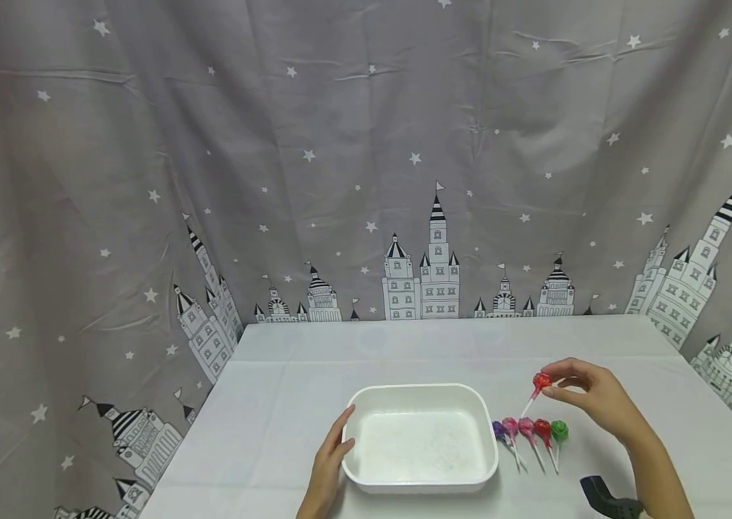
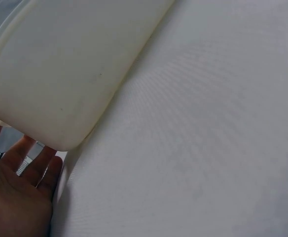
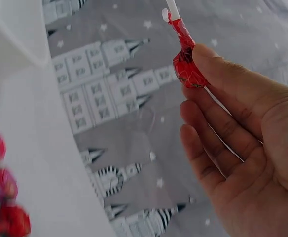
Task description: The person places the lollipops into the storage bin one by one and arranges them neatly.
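Observation:
My right hand [image 1: 589, 395] pinches a red-wrapped lollipop [image 1: 541, 382] by its candy head, above the table. In the right wrist view the lollipop [image 3: 189, 69] sits between thumb and forefinger, its white stick pointing up out of frame. My left hand [image 1: 329, 461] grips the left rim of a white plastic basin [image 1: 420, 487], which has nothing inside. The left wrist view has the left hand's fingers [image 2: 40, 165] against the basin's outer wall [image 2: 60, 84]. Right of the basin lie several lollipops: purple [image 1: 499, 431], pink [image 1: 526, 427], red [image 1: 542, 429] and green [image 1: 559, 431].
A white cloth covers the table [image 1: 262, 418]. Behind it hangs a grey curtain [image 1: 340, 144] printed with stars and castles. A black device [image 1: 609, 499] is at the right wrist, low in the head view.

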Tool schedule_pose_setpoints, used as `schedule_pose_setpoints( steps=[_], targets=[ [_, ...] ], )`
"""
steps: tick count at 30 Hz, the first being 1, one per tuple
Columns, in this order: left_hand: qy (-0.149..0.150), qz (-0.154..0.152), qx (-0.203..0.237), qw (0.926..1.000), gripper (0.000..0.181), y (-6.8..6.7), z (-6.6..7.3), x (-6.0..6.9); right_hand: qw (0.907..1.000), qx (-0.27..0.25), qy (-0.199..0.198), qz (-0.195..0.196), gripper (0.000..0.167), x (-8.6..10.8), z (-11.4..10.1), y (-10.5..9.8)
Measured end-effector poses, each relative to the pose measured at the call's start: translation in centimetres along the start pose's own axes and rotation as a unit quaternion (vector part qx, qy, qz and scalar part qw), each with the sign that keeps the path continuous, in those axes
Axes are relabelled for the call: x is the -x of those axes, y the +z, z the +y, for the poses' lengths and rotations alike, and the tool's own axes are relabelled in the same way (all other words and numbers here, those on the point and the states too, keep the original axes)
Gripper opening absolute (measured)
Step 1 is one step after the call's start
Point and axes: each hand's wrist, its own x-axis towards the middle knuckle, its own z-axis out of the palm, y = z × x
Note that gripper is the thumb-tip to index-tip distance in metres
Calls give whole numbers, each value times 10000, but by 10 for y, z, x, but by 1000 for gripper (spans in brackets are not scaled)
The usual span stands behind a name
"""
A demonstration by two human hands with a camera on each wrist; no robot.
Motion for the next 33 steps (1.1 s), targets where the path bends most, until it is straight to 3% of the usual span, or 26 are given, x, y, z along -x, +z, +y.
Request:
schedule_pose_setpoints(
  steps=[9,19,27,33],
  targets=[
    [25,0,130,9999,48,-3,4,1,9967,-438,-641,-244,27,-32,-33,27],
    [-101,36,-14,9999,49,-3,-1,0,9833,-1365,-582,-1054,28,-62,-47,78],
    [-205,39,61,9998,49,-2,1,1,9680,-1702,-852,-1635,28,-73,-60,114],
    [-125,15,61,9999,49,0,2,0,9613,-1834,-903,-1848,26,-79,-66,134]
  ],
)
